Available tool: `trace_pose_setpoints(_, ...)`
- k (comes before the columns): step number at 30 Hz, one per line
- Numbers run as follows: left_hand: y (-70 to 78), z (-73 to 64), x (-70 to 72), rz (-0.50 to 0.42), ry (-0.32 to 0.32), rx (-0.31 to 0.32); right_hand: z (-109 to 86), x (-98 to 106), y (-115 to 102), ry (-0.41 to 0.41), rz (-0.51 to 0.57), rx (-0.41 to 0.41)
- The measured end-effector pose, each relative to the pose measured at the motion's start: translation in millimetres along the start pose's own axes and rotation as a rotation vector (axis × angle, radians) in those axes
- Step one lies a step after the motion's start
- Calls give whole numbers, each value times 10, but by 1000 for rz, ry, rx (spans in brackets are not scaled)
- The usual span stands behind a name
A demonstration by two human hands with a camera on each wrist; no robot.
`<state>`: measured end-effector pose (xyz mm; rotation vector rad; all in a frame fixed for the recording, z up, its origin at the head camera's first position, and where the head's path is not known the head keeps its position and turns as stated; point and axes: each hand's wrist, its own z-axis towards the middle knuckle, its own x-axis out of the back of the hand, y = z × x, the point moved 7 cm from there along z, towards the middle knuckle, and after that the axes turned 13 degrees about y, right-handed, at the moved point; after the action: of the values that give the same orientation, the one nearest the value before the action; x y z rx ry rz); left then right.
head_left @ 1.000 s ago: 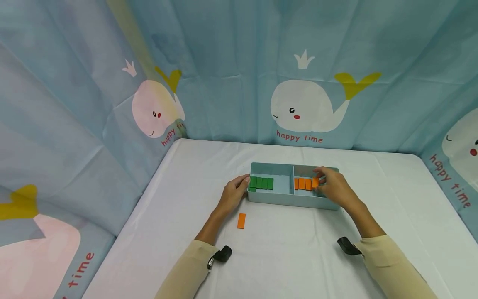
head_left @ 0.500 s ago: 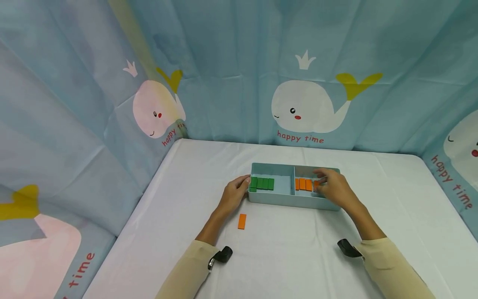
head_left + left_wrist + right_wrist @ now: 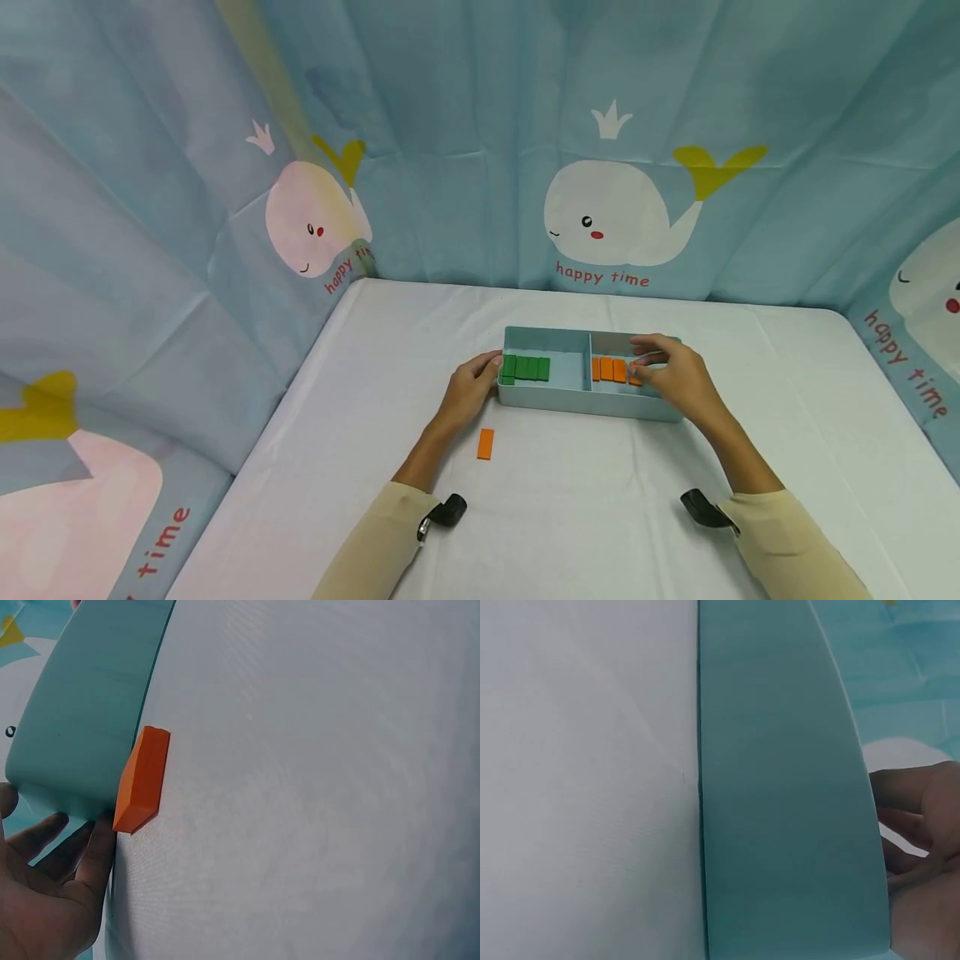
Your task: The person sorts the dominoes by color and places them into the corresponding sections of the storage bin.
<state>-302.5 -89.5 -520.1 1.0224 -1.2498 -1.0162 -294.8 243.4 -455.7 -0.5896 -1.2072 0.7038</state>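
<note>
A grey-green two-compartment box stands on the table. Several green tiles lie in its left compartment. In the right compartment several orange tiles form a row. My left hand touches the box's left end; in the left wrist view its extended fingers lie against that end wall. My right hand reaches over the right compartment, index finger straight and thumb near the rightmost orange tile, which the fingers partly cover. From the right wrist, the box wall hides the fingertips.
One loose orange tile lies on the white tablecloth in front of the box, near the left forearm. A divider separates the compartments. A blue curtain with whale prints hangs behind the table.
The rightmost orange tile has come down level with the row, and my right hand has lifted slightly with its fingers spread wider. The left hand and the box stay in place.
</note>
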Motion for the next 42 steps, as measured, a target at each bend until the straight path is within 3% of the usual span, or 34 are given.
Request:
trace_pose_setpoints(9, 14, -5, -3, -22, -11, -5, -118, 12, -87, 62, 89, 40)
trace_pose_setpoints(29, 22, -4, 9, -16, 2, 7, -357, -124, -386, 86, 266, 133)
trace_pose_setpoints(37, 23, -4, 12, -5, 4, 6, -450, -284, -522, 21, 349, 133)
trace_pose_setpoints(42, 24, -9, 4, -24, 0, 10, -520, -368, -564, -16, 346, 128)
